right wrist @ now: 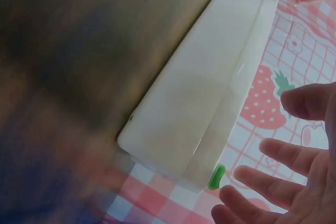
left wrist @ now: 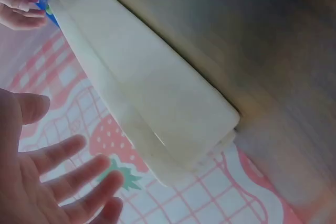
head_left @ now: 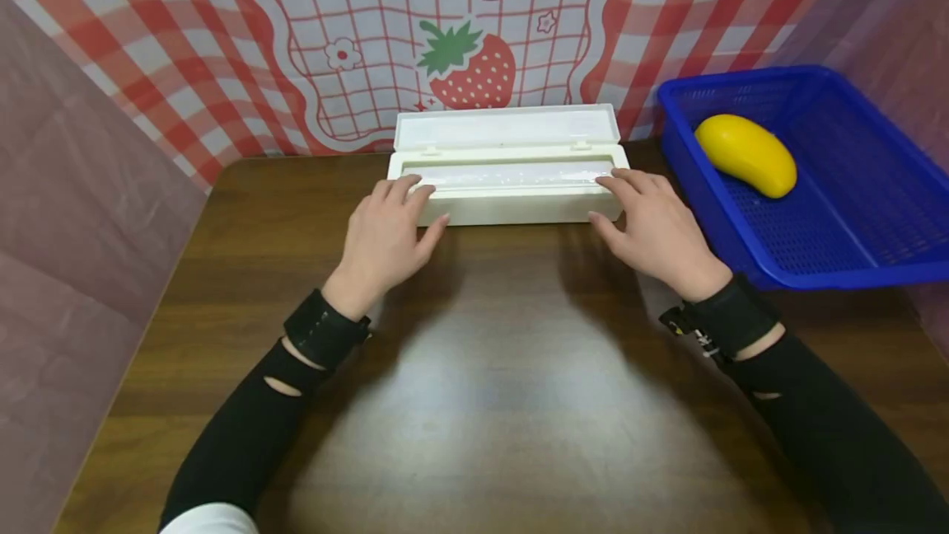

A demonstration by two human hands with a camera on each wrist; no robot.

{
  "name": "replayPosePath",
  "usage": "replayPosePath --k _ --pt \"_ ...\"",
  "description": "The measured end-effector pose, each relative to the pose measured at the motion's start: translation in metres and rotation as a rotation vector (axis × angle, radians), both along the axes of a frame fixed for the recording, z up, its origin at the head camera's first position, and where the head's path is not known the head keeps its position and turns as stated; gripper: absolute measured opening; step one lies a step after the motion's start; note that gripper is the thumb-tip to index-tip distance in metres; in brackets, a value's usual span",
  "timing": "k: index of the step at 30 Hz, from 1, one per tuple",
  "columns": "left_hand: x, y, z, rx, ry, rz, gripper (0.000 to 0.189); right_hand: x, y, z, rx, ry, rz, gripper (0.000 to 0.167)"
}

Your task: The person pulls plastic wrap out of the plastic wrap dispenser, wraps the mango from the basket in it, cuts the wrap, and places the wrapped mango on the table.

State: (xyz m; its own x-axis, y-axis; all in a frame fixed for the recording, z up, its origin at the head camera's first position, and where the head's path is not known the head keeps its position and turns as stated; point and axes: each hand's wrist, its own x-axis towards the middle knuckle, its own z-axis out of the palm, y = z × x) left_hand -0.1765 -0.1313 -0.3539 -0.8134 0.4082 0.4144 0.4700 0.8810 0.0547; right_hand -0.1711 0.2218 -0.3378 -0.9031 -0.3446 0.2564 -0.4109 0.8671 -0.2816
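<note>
White box [head_left: 522, 209] at the far middle of the table [head_left: 474, 353], lid [head_left: 504, 129] tipped back on its far side.
We've got the left hand [head_left: 387, 231] at its left end and the right hand [head_left: 656, 225] at its right, fingers apart on both and gripping nothing; we can't tell if any fingertips touch. We see shiny film [head_left: 504, 175] inside, plus a green bit [right wrist: 216, 177] at the right end. Right of it: blue basket [head_left: 853, 279] with a yellow thing [head_left: 745, 155] in it.
</note>
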Motion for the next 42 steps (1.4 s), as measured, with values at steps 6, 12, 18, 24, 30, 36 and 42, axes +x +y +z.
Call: replayPosePath --k 6,12,18,24,30,36,42 --pt "-0.015 -0.004 0.003 0.038 -0.016 -0.028 0.043 -0.014 0.002 0.003 -0.045 0.038 -0.001 0.039" --pt "-0.028 -0.008 0.002 0.037 -0.079 -0.034 0.043 -0.024 0.004 -0.001 -0.061 0.02 -0.027 0.03" --pt "-0.038 -0.016 -0.002 0.011 -0.134 -0.016 0.04 -0.031 0.005 -0.006 -0.029 0.021 -0.032 0.027" --pt "-0.04 -0.016 0.0 -0.003 -0.172 -0.023 0.039 -0.039 0.006 -0.003 0.022 0.033 0.013 0.029" --pt "-0.042 -0.015 0.0 -0.012 -0.201 -0.021 0.038 -0.045 0.007 -0.002 0.058 0.006 0.033 0.031" --pt "-0.047 -0.015 0.002 -0.024 -0.195 -0.027 0.035 -0.05 0.004 -0.003 0.086 -0.012 0.052 0.033" --pt "-0.054 -0.015 0.006 0.048 -0.237 -0.017 0.032 -0.056 0.003 0.001 0.086 -0.033 0.051 0.034"
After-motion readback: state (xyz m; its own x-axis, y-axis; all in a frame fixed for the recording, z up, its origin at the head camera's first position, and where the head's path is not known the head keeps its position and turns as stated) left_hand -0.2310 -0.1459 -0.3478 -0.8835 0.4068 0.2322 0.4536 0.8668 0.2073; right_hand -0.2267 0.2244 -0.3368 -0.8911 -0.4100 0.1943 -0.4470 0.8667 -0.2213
